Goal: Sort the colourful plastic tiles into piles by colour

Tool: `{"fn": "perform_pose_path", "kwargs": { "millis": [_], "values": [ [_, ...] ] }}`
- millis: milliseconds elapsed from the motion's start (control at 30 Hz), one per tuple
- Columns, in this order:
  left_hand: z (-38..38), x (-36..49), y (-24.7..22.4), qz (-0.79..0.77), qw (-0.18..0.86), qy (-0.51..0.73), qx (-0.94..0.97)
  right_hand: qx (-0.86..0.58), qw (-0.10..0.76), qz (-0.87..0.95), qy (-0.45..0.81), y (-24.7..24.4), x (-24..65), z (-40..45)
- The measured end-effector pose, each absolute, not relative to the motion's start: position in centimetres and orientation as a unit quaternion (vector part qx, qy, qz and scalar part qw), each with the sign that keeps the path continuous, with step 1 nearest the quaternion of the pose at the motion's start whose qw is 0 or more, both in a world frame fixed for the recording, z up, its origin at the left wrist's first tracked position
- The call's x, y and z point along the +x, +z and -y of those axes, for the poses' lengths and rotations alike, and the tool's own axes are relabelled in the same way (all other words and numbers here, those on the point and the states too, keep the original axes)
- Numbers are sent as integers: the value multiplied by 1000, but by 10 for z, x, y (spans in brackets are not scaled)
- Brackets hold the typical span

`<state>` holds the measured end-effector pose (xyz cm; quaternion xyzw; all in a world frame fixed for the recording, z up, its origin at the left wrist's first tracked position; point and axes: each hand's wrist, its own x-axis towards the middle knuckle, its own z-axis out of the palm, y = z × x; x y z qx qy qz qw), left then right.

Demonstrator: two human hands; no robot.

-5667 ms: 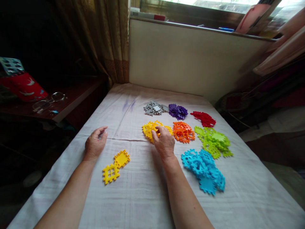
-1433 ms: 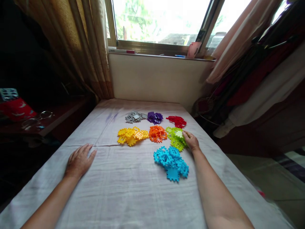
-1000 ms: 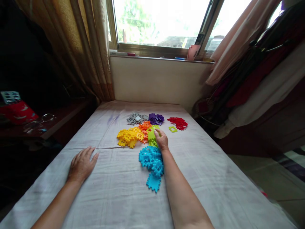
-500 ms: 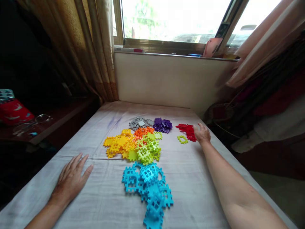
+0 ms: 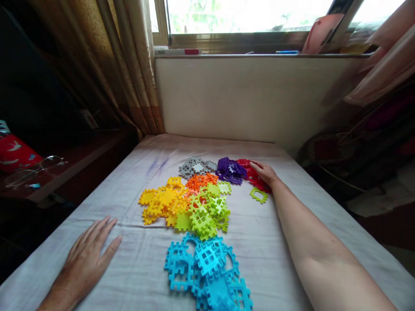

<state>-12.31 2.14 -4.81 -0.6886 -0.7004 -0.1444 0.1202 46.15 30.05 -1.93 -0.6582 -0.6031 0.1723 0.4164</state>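
My left hand lies flat on the sheet at the left, fingers stretched out, holding nothing. At the far right, my right hand rests against a pile of red interlocking plastic tiles, fingers extended and partly covering them. The red tiles touch a purple tile pile on their left. A single lime tile with an open centre lies just below the red ones. Grey tiles, orange tiles, yellow tiles and lime tiles sit heaped nearer the middle, with blue tiles in front.
The sheet-covered surface ends at a pale wall below a window. Eyeglasses and a red patterned item lie on the dark side table at left. Curtains hang on the left, pink fabric and hanging cloth on the right.
My right hand and the red tiles have moved left, up against the purple pile. My left hand stays flat on the sheet. The view has tilted down slightly.
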Motion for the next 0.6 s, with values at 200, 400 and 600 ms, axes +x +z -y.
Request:
{"fn": "perform_pose_path", "kwargs": {
  "millis": [200, 400, 600],
  "values": [
    [-20, -121, -49, 691, 134, -140, -697, -568, 381, 676, 273, -15, 403, -293],
    [-19, -116, -47, 682, 140, -133, -706, -440, 352, 709, 425, -4, 350, -266],
    [-16, -109, -45, 680, 158, -136, -703, -566, 410, 668, 257, 11, 322, -311]
  ]
}}
